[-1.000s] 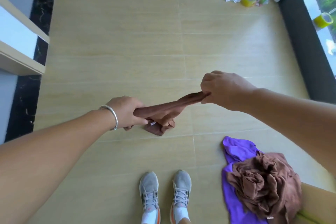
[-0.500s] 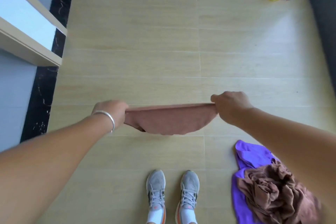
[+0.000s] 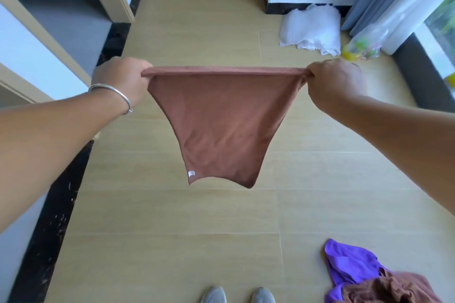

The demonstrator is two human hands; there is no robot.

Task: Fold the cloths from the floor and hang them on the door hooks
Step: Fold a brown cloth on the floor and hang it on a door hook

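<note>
You're at the folding step: your left hand and right hand pinch the brown cloth's top corners, spread taut above the floor; next, bring those corners together.

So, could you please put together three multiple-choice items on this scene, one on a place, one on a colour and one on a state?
1. Where does the purple cloth lie?
A. on the floor at lower right, beside the shoes
B. over the left wrist
C. against the far door

2. What colour is the cloth held up between the hands?
A. white
B. brown
C. green

3. How is the held cloth?
A. rolled into a ball
B. lying flat on the floor
C. stretched by its top edge, hanging to a point

Answers:
1 A: the purple cloth lies on the floor under a crumpled brown one.
2 B: the held cloth is brown.
3 C: the left hand and right hand each grip a top corner, and the rest hangs clear of the floor.
</note>
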